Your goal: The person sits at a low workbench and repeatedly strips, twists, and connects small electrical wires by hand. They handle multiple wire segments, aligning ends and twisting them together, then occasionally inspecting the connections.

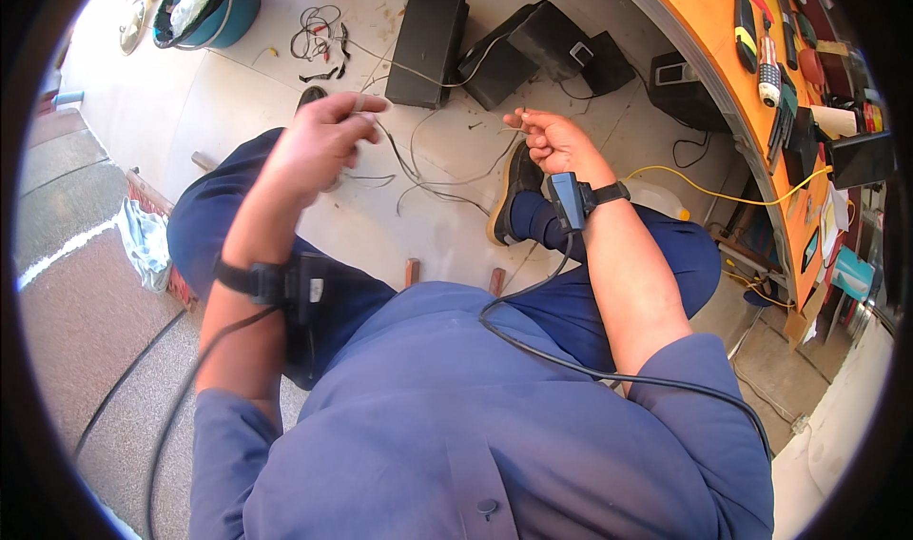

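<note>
My left hand (328, 145), slightly blurred, hovers over the floor between my knees. Its fingers are half bent and apart, and I make out nothing gripped in them. Dark thin wires (411, 171) pass close by its fingertips. My right hand (559, 140) is closed in a pinch above my shoe (518, 193), with a thin pale wire (492, 166) leading down from its fingertips. Loose cables lie tangled on the floor between the two hands. Beyond them stand a black box-shaped speaker (428, 45) and smaller black speakers (552, 40), joined by a grey cable.
A coil of cable (317, 34) lies at the far left near a teal bucket (223, 21) lined with a black bag. An orange workbench (709, 17) curves along the right, carrying a screwdriver (768, 78) and other tools. From it hangs a yellow cable (713, 196). A cloth (143, 243) lies left.
</note>
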Motion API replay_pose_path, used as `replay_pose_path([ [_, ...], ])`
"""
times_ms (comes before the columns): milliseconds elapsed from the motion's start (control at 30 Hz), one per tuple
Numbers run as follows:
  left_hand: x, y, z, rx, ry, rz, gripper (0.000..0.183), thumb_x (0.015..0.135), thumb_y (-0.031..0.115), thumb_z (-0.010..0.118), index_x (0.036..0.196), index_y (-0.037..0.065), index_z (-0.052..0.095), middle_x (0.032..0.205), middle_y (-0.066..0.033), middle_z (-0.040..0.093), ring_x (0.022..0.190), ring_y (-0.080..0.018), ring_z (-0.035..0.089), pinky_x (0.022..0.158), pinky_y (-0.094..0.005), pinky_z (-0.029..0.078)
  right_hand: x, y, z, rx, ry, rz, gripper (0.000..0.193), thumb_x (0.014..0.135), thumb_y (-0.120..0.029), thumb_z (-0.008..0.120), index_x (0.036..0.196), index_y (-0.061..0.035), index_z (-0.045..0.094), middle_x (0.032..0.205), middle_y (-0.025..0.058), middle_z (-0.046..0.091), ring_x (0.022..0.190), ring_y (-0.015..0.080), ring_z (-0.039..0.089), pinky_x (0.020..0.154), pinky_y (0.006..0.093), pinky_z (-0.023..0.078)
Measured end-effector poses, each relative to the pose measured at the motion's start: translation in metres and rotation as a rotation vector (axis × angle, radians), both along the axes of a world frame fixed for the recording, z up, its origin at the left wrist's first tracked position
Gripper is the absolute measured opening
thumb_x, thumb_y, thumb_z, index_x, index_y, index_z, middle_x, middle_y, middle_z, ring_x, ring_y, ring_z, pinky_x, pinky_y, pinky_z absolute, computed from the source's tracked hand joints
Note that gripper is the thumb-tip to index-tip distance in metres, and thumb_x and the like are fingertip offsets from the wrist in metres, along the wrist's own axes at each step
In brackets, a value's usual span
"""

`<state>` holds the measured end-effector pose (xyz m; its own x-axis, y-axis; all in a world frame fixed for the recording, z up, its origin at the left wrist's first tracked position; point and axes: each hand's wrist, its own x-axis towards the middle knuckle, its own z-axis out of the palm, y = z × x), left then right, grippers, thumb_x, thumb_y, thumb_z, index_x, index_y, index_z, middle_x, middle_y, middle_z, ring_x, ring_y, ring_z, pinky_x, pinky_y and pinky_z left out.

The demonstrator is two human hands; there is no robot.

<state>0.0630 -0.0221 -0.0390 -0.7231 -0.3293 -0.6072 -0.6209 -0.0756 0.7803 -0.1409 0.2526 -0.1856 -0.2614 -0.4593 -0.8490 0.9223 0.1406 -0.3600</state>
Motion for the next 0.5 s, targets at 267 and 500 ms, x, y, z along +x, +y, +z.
replay_pose_path([
  [267,-0.061,0.094,-0.070,0.370,-0.120,0.115,0.039,0.098,0.010,0.059,0.136,-0.002,0.056,0.112,-0.0063,0.072,0.059,-0.0057,0.048,0.047,-0.0196,0.035,0.010,-0.007,0.016,-0.019,0.060,-0.076,0.022,0.101,-0.010,0.053,0.122,-0.0061,0.052,0.125,0.0134,0.068,0.050,0.0051,0.036,0.043,0.0181,0.033],
  [500,-0.090,0.130,-0.095,0.414,-0.109,0.279,0.038,0.098,0.006,0.059,0.135,-0.003,0.056,0.109,-0.0059,0.070,0.059,-0.0068,0.048,0.048,-0.0216,0.037,0.017,-0.006,0.021,0.007,0.198,0.032,0.048,0.101,-0.011,0.050,0.148,-0.0046,0.043,0.129,0.0101,0.066,0.053,0.0062,0.044,0.045,0.0208,0.034],
])
